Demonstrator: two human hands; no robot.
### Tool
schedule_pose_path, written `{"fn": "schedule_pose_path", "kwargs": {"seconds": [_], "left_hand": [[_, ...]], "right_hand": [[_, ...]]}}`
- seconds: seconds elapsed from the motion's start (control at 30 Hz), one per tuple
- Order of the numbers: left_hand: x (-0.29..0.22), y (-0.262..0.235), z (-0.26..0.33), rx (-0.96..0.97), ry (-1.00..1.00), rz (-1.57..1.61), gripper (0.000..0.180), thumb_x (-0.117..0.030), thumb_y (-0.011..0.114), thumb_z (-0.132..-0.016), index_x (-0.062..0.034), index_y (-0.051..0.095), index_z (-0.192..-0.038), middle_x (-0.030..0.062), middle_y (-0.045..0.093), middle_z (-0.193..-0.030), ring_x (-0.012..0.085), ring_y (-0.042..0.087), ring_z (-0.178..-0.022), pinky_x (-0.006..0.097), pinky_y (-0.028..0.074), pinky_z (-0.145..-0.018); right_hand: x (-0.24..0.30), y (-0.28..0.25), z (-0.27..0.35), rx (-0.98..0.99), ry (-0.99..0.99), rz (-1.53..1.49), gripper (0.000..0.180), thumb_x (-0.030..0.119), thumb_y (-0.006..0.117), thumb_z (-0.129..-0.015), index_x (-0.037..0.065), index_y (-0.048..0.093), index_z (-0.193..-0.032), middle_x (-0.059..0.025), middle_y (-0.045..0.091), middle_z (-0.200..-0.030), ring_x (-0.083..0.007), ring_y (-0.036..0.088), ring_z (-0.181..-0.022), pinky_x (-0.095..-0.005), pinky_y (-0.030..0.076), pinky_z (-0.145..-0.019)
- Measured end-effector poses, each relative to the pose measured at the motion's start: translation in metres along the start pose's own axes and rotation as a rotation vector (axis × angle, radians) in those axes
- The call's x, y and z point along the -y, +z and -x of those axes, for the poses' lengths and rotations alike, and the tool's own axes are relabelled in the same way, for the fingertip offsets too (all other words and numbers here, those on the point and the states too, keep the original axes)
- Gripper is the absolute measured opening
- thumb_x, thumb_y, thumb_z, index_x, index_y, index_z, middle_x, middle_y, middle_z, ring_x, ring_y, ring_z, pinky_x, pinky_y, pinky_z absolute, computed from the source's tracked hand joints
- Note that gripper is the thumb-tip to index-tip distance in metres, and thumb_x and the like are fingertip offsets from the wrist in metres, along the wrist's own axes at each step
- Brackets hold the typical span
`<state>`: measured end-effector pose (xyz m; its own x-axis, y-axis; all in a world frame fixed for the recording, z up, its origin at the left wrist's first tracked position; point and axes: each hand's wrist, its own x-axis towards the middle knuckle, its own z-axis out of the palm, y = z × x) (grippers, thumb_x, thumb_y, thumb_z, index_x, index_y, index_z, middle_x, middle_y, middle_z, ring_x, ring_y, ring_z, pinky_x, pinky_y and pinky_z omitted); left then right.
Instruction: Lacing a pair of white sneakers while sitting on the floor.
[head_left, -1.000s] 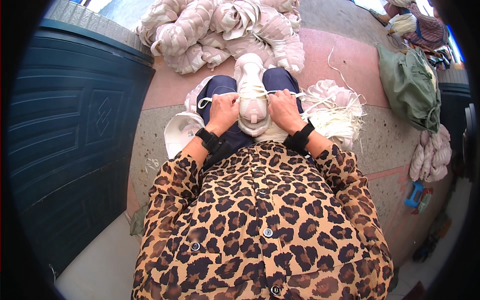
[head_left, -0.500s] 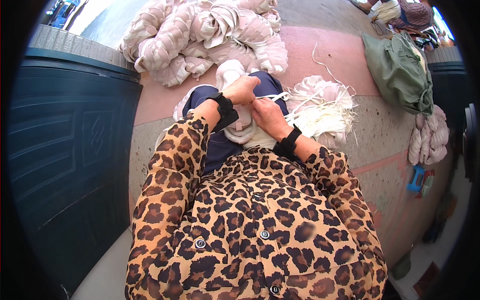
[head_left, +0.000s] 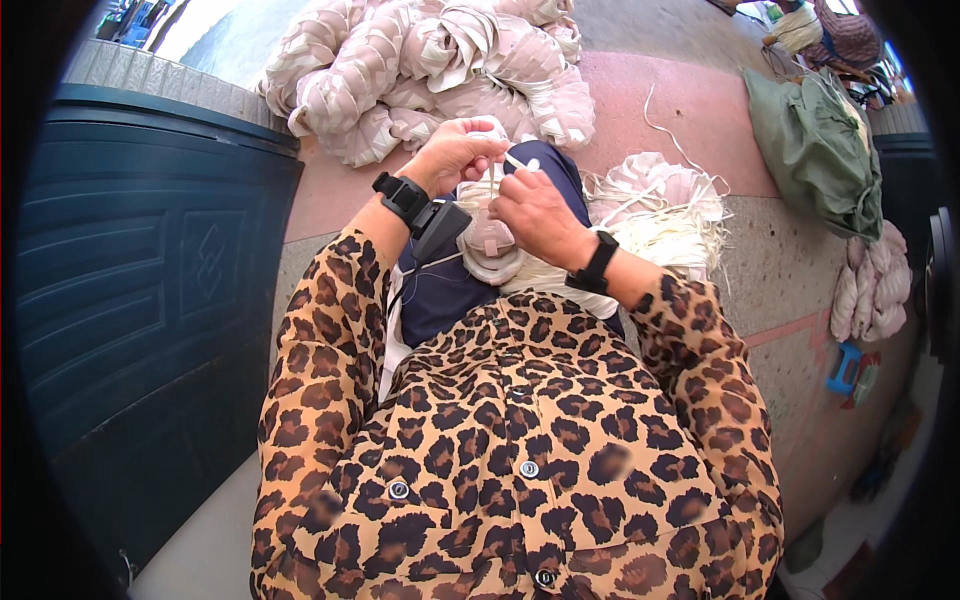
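A pale pink and white shoe piece (head_left: pixel 491 245), which looks like a sneaker upper, lies between my thighs on dark blue trousers (head_left: pixel 440 298). Above it my left hand (head_left: pixel 458 156) pinches a white shoelace (head_left: pixel 520 162) between thumb and fingertips. Just to the right and a little lower, my right hand (head_left: pixel 538 213) is closed on the lace too, with a white loop standing out over its fingers. The lace runs down toward the shoe piece, partly hidden behind my fingers. By my right knee spreads a bundle of cream laces (head_left: pixel 675 232) over more pinkish pieces.
Large coils of stacked pinkish-white pieces (head_left: pixel 430 75) lie on the floor ahead. To the right are a green sack (head_left: pixel 815 150), a smaller coil (head_left: pixel 872 285) and a blue plastic object (head_left: pixel 845 368). A dark blue panelled door (head_left: pixel 150 290) stands at the left. Another person sits far right.
My left hand has moved up and left, away from the shoe piece, and the lace now shows between both hands. My right hand has shifted slightly right. The view has also moved a little.
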<state>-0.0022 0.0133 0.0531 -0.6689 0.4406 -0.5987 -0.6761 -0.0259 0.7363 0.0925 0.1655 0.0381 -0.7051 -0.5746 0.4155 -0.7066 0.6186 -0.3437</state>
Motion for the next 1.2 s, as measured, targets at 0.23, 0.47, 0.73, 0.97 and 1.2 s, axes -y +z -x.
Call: {"fn": "schedule_pose_path", "kwargs": {"seconds": [0.23, 0.47, 0.73, 0.97, 1.2], "left_hand": [[0.030, 0.029, -0.011, -0.079, -0.249, -0.471, 0.055, -0.008, 0.067, -0.073, 0.0025, 0.034, -0.117, 0.0044, 0.055, -0.060, 0.0050, 0.043, -0.037, 0.018, 0.029, -0.029], [0.037, 0.011, 0.011, -0.285, 0.136, -0.764, 0.042, -0.010, 0.052, -0.081, -0.0003, 0.041, -0.120, 0.0122, 0.056, -0.091, 0.0106, 0.050, -0.042, 0.024, 0.040, -0.034], [0.047, -0.034, 0.057, -0.145, 0.029, -0.763, 0.044, -0.004, 0.045, -0.083, -0.0042, 0.034, -0.126, 0.0100, 0.057, -0.096, 0.0096, 0.046, -0.041, 0.023, 0.039, -0.035], [0.056, -0.046, 0.054, -0.174, 0.157, -0.624, 0.046, -0.005, 0.051, -0.081, -0.0020, 0.036, -0.124, 0.0035, 0.053, -0.076, 0.0061, 0.044, -0.040, 0.020, 0.035, -0.034], [0.048, -0.048, 0.058, -0.207, 0.047, -0.297, 0.046, -0.007, 0.051, -0.082, -0.0023, 0.035, -0.125, 0.0038, 0.053, -0.075, 0.0049, 0.042, -0.039, 0.019, 0.031, -0.031]], "right_hand": [[0.026, -0.150, -0.041, -0.729, 0.137, -0.178, 0.005, 0.005, 0.063, -0.076, 0.002, 0.060, -0.080, -0.0055, 0.052, -0.073, -0.0165, 0.048, -0.065, -0.0242, 0.038, -0.057], [-0.001, -0.164, -0.039, -0.882, 0.161, -0.187, 0.015, 0.014, 0.058, -0.084, -0.001, 0.059, -0.086, -0.0067, 0.056, -0.080, -0.0122, 0.051, -0.072, -0.0219, 0.041, -0.065], [0.005, -0.065, -0.029, 0.220, 0.850, -1.074, 0.021, 0.023, 0.050, -0.088, 0.005, 0.060, -0.082, 0.0017, 0.056, -0.062, -0.0029, 0.048, -0.047, -0.0177, 0.038, -0.038], [0.019, 0.061, -0.004, 0.063, 0.484, -0.348, 0.016, 0.014, 0.051, -0.079, 0.001, 0.061, -0.078, -0.0151, 0.060, -0.063, -0.0233, 0.060, -0.054, -0.0327, 0.048, -0.051], [0.023, 0.063, -0.013, 0.274, 0.405, -0.015, 0.007, 0.007, 0.053, -0.071, 0.002, 0.057, -0.072, -0.0162, 0.060, -0.066, -0.0277, 0.062, -0.066, -0.0361, 0.049, -0.057]]}}
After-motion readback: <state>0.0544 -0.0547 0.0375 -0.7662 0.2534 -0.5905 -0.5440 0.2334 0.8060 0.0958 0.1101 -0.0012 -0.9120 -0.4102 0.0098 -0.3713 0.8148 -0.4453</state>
